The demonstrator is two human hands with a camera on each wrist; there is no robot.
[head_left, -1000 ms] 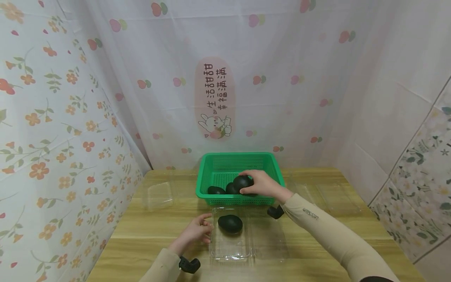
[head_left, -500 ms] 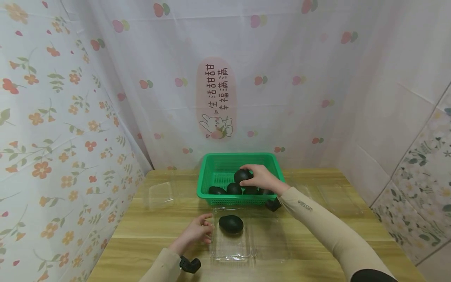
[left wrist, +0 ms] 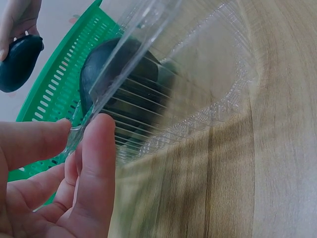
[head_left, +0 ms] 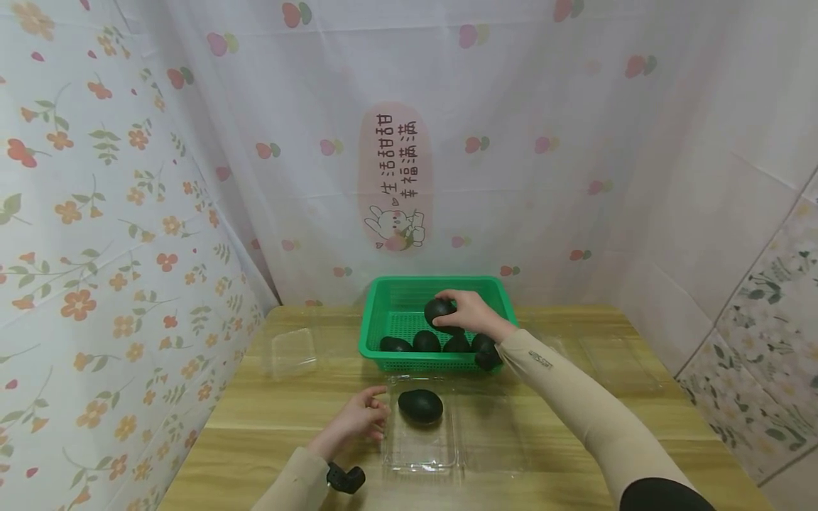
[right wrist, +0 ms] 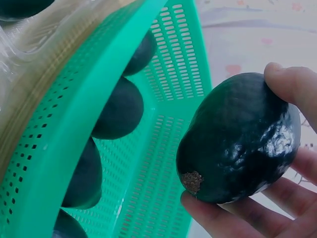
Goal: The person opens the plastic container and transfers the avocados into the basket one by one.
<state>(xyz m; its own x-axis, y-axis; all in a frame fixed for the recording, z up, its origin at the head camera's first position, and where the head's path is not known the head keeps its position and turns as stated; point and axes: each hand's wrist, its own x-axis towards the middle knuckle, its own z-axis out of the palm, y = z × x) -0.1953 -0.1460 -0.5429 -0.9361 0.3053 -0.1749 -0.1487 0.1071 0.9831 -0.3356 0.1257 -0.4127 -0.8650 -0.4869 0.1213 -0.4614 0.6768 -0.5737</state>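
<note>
My right hand [head_left: 476, 312] holds a dark avocado [head_left: 439, 312] above the green plastic basket [head_left: 371, 323]. In the right wrist view, thumb and fingers wrap this glossy avocado [right wrist: 237, 139], its brown stem scar showing. Several more avocados [head_left: 426, 341] lie along the basket's near side. Before the basket sits a clear plastic clamshell box [head_left: 418, 447], lid laid out to the right, with one avocado [head_left: 420, 407] in its far half. My left hand [head_left: 359, 419] is at the box's left side; the left wrist view shows thumb and finger [left wrist: 96, 163] pinching its rim.
Another clear plastic box [head_left: 294, 351] stands at the table's left rear, and more clear packaging [head_left: 616, 358] lies at the right rear. The wooden table [head_left: 255, 426] is enclosed by patterned curtains [head_left: 307, 106] behind and at both sides.
My right hand has lifted the avocado up from the others in the basket, which now show beneath it. The left hand has stayed at the box's edge.
</note>
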